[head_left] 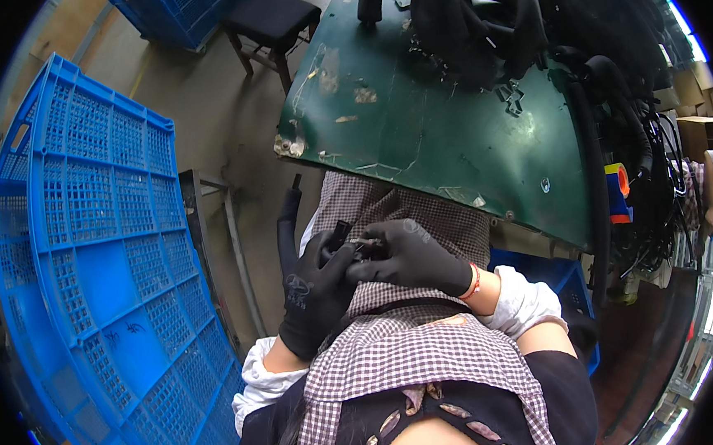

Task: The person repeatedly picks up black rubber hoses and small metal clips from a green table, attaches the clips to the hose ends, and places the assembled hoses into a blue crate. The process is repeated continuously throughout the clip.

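Observation:
Both my hands wear black gloves and meet in front of my checked apron (pixel 431 349). My left hand (pixel 308 296) is closed around a black hose (pixel 289 223). One length of it rises beyond the hand, with a thinner tip at the top. A short black tube end (pixel 341 233) sticks out between the left thumb and fingers; whether it belongs to the same hose is hidden. My right hand (pixel 413 260) touches the left fingertips, its thumb and fingers pinched together at the tube. Something small and dark sits in that pinch, too hidden to name.
A scuffed green table (pixel 417 135) lies ahead, with small metal clips (pixel 511 97) and a heap of thick black hoses (pixel 475 24). Tall blue crates (pixel 120 264) stand at left, a dark stool (pixel 272 22) beyond. Right hang more black hoses (pixel 626 121) beside an orange-and-blue roll (pixel 616 192).

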Demonstrator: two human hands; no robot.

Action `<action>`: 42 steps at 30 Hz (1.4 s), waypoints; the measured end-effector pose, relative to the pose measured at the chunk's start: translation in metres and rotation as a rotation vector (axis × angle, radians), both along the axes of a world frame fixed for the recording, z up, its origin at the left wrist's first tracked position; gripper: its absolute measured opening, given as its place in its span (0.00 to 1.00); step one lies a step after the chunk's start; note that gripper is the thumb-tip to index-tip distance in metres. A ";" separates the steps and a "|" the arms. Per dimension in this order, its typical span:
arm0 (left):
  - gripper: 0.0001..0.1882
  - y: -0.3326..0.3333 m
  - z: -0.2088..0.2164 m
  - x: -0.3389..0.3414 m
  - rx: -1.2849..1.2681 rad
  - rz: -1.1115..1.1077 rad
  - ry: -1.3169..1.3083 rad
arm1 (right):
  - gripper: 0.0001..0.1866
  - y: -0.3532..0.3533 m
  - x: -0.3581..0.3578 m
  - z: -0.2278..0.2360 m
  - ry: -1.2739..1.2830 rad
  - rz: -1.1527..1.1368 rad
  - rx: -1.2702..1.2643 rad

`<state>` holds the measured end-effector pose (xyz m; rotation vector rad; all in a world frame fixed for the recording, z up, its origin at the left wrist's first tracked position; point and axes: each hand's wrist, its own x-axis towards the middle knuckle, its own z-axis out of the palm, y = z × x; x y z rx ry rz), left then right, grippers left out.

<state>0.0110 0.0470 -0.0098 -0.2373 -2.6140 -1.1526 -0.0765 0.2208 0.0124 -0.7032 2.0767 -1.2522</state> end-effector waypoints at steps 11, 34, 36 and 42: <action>0.25 0.011 0.000 0.014 0.423 0.090 -0.201 | 0.12 0.013 -0.024 0.004 -0.369 -0.088 -0.129; 0.28 0.005 -0.008 0.027 0.240 -0.168 -0.119 | 0.23 0.006 -0.051 -0.016 -0.267 0.560 0.112; 0.29 0.007 -0.011 0.026 0.280 -0.135 -0.091 | 0.20 0.020 -0.057 -0.005 -0.083 0.469 0.116; 0.32 0.007 -0.027 0.024 0.222 -0.109 -0.001 | 0.08 0.036 -0.063 0.031 0.215 0.575 0.167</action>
